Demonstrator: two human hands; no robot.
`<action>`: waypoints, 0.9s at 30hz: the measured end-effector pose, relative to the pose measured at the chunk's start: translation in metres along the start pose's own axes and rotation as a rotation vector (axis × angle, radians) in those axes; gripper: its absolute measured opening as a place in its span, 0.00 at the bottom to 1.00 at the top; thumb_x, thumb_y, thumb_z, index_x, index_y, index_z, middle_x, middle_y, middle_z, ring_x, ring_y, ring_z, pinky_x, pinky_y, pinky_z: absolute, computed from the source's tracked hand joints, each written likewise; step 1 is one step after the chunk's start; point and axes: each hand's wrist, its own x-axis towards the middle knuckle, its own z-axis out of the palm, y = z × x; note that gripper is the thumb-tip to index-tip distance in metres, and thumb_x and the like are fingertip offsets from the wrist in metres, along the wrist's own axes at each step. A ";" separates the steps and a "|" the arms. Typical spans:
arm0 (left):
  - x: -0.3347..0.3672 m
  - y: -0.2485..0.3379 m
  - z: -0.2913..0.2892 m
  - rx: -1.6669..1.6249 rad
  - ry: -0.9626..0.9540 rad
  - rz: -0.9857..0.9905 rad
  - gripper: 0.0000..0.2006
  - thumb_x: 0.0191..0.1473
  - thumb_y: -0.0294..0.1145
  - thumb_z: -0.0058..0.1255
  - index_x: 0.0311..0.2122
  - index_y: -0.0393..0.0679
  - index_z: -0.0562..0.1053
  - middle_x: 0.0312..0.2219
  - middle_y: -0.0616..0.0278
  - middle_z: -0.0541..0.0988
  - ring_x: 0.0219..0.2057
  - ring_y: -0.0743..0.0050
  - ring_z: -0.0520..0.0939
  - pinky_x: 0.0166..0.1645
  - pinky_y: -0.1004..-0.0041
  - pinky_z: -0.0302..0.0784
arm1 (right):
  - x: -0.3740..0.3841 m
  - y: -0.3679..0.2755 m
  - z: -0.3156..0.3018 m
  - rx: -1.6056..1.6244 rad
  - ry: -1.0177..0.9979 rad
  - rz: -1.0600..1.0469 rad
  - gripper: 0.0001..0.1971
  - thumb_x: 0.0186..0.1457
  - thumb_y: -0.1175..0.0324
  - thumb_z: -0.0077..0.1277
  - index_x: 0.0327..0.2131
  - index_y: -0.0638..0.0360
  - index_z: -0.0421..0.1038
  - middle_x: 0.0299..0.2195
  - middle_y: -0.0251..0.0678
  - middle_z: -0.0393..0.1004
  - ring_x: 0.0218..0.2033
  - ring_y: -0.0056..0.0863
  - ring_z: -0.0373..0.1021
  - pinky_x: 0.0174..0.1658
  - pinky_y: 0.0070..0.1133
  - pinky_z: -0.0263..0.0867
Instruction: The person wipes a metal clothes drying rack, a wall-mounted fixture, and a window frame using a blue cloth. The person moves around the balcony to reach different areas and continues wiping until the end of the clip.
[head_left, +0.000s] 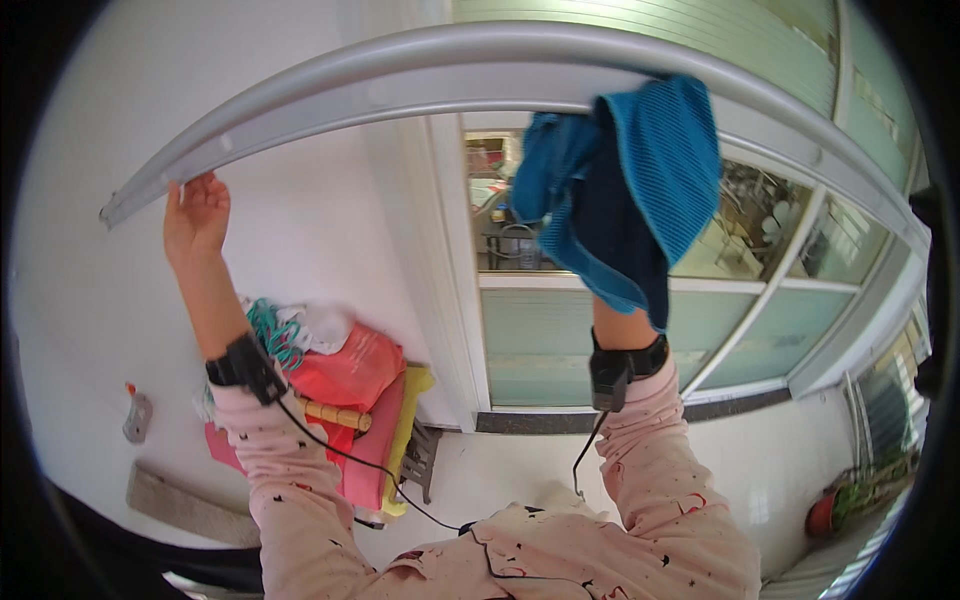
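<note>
A long silvery-grey rail (400,85), bowed by the lens, spans the upper view. My left hand (198,222) is raised under its left end, palm toward me. The thumb stands apart from the loosely bent fingers, and the fingertips are at the rail's lower edge. Against the rail's right half, my right hand holds a blue cloth (672,170) with a ribbed face and a darker side. The cloth hangs over that hand and hides its fingers; only the wrist (622,328) shows below.
A red bag (350,368) and teal cords (275,335) are piled on a stool (420,462) at lower left. Behind the cloth stands a white-framed glass partition (540,340). A potted plant (825,512) is at lower right. Black cables run from both wrist bands.
</note>
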 end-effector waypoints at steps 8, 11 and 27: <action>-0.003 0.035 -0.007 0.199 0.131 0.045 0.09 0.59 0.34 0.50 0.31 0.40 0.70 0.24 0.57 0.75 0.29 0.64 0.76 0.31 0.66 0.73 | -0.007 0.003 -0.001 0.055 0.009 0.043 0.12 0.55 0.65 0.54 0.40 0.59 0.68 0.36 0.36 0.74 0.37 0.28 0.71 0.41 0.22 0.68; -0.022 0.037 0.001 0.224 0.090 0.025 0.09 0.59 0.34 0.50 0.30 0.40 0.70 0.24 0.58 0.75 0.29 0.64 0.76 0.31 0.66 0.73 | -0.001 0.015 0.007 0.078 0.003 0.059 0.12 0.55 0.65 0.53 0.40 0.59 0.68 0.36 0.36 0.73 0.37 0.28 0.71 0.41 0.22 0.68; -0.044 0.010 0.013 0.264 0.002 0.113 0.10 0.57 0.42 0.54 0.31 0.47 0.72 0.28 0.64 0.76 0.35 0.67 0.78 0.38 0.67 0.71 | -0.072 0.143 0.142 0.269 -0.098 0.283 0.12 0.56 0.64 0.52 0.41 0.58 0.68 0.37 0.36 0.73 0.38 0.28 0.71 0.42 0.22 0.68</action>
